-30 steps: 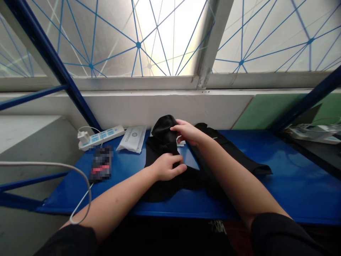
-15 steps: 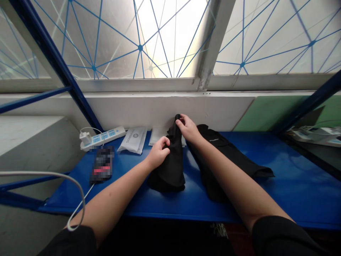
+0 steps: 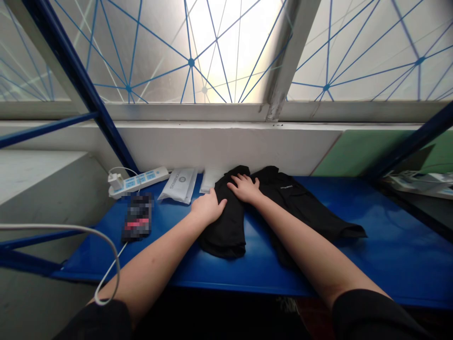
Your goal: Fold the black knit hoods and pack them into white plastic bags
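Observation:
A folded black cloth garment lies on the blue table, long side running away from me. My right hand is open on its upper part, fingers spread and palm down. At the garment's left edge rests my left hand, its thumb stretched apart over the cloth; its other fingers are partly hidden. Beside it on the right is a second black garment with a small white print, partly covered by my right forearm.
Along the back of the blue table lie a white power strip, a printed pale pouch and another white packet. A blurred-out phone-like device with a white cable is at left. Blue frame bars slant at both sides.
The garment's raised, bunched far end has been laid down flat. My right hand has gone from gripping it to lying spread on it. My left hand has loosened and lowered slightly.

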Demonstrator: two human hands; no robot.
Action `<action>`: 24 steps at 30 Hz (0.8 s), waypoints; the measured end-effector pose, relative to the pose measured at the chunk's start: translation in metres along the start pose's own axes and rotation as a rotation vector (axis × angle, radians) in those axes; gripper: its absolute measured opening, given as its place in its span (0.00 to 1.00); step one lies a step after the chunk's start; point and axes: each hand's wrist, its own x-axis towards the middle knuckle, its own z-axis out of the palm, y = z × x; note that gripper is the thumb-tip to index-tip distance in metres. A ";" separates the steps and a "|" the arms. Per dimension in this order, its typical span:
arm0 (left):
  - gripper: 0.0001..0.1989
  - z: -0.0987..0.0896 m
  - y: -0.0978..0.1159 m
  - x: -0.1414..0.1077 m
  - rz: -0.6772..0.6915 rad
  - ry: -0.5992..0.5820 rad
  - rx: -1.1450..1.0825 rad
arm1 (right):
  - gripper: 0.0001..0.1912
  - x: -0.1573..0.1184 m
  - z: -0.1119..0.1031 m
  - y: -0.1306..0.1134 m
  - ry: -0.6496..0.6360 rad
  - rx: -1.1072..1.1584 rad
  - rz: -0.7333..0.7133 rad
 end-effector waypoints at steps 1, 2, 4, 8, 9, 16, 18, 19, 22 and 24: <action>0.31 -0.004 -0.001 -0.001 -0.005 -0.020 0.006 | 0.33 0.001 0.000 0.001 0.003 0.009 0.005; 0.31 -0.008 -0.001 -0.003 -0.008 -0.039 0.010 | 0.32 0.001 0.001 0.002 0.009 0.017 0.006; 0.34 -0.015 -0.001 -0.008 -0.009 -0.076 0.010 | 0.32 0.002 0.003 0.004 0.020 0.036 -0.002; 0.40 -0.018 0.004 -0.014 -0.058 -0.120 -0.028 | 0.31 0.004 0.007 0.008 0.019 0.062 -0.013; 0.40 -0.017 0.005 -0.014 -0.077 -0.108 -0.027 | 0.31 0.005 0.008 0.009 0.022 0.063 -0.016; 0.27 0.001 0.006 -0.005 0.078 0.216 0.049 | 0.29 0.006 0.016 0.014 0.083 0.045 -0.127; 0.23 0.007 0.003 -0.001 0.129 0.189 0.058 | 0.28 0.002 0.014 0.012 0.123 0.029 -0.151; 0.21 0.010 0.002 0.001 0.143 0.168 0.061 | 0.28 -0.001 0.011 0.011 0.166 0.013 -0.158; 0.20 0.018 -0.002 0.006 0.145 0.130 0.051 | 0.23 -0.011 -0.007 0.005 0.310 -0.057 -0.098; 0.20 0.020 -0.004 0.009 0.130 0.134 0.042 | 0.24 -0.015 -0.022 0.003 0.295 -0.070 0.041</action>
